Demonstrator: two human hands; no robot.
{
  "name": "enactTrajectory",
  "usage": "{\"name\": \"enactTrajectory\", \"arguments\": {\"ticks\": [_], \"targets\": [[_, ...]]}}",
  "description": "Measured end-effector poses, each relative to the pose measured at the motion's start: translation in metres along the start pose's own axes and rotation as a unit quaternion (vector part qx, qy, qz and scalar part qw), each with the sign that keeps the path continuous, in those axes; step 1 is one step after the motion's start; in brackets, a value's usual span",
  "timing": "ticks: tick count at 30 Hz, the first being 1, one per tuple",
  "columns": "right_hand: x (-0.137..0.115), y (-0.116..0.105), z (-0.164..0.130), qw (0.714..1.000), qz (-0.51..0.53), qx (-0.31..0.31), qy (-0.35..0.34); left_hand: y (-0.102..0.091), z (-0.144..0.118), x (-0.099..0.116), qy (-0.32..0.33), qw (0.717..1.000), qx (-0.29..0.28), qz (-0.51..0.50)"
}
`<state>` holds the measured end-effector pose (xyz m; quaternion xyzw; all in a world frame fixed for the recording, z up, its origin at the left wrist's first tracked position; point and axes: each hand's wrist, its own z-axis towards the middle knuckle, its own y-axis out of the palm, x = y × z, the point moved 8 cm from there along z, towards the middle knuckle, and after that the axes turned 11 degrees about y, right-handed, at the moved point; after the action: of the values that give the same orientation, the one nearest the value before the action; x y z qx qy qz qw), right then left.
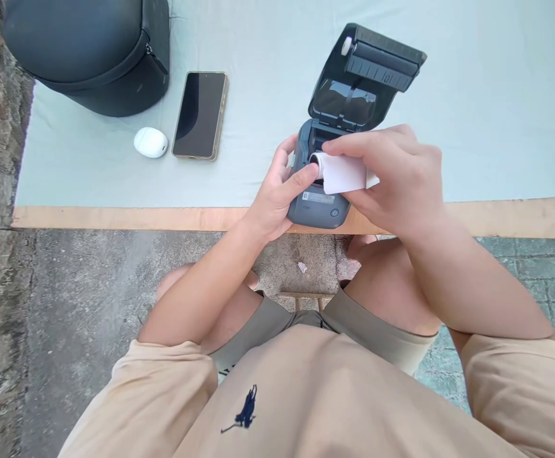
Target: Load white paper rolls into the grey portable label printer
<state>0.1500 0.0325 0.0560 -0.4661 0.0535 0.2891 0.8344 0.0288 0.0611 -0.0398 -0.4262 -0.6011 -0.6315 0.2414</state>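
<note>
A dark grey portable label printer [318,215] is held at the table's front edge, its lid [367,76] swung up and back. My left hand [281,187] wraps around the printer's left side, the thumb reaching over to the end of a white paper roll [344,173]. The roll lies over the printer's open bay, with a loose flap of paper toward me. My right hand [396,172] is closed on the roll's right side, index finger along its top edge. How deep the roll sits in the bay is partly hidden by my fingers.
On the pale green table cover [496,114] lie a smartphone [199,114] and a white earbud case [150,142]. A black zippered bag [96,57] stands at the back left. The table's wooden front edge [115,217] runs just above my knees. A small paper scrap [302,267] is on the ground.
</note>
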Motion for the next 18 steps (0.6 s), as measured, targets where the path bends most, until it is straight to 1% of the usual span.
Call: {"name": "enactTrajectory", "arguments": {"ticks": [3,5,6,8,10,13,15,16,18], "targets": [[0.015,0.008,0.002,0.997,-0.008,-0.043,0.070,0.001,0.001,-0.001,-0.003,1.000,-0.015,-0.018],[0.024,0.012,0.003,0.992,-0.022,-0.053,0.113,0.001,0.001,-0.001,-0.004,1.000,-0.019,-0.024],[0.027,0.013,0.003,0.990,-0.028,-0.060,0.122,0.001,0.001,-0.001,-0.006,1.000,-0.017,-0.023],[0.027,0.015,0.003,0.991,-0.032,-0.070,0.113,0.000,0.002,-0.002,-0.008,1.000,-0.011,-0.019],[0.023,0.013,0.003,0.994,-0.029,-0.060,0.090,-0.001,0.003,-0.002,-0.004,1.000,-0.011,-0.023],[0.013,0.001,0.004,0.998,-0.025,0.000,0.052,-0.002,0.004,-0.002,0.003,0.999,-0.019,-0.043],[0.005,-0.003,0.002,0.999,-0.032,0.032,0.025,-0.003,0.005,-0.001,0.011,0.998,-0.022,-0.053],[0.000,-0.002,0.001,0.999,-0.037,0.036,0.014,-0.003,0.005,0.000,0.014,0.998,-0.023,-0.055],[-0.006,0.006,-0.002,0.999,-0.036,0.016,0.002,-0.004,0.005,0.000,0.017,0.998,-0.027,-0.056]]}}
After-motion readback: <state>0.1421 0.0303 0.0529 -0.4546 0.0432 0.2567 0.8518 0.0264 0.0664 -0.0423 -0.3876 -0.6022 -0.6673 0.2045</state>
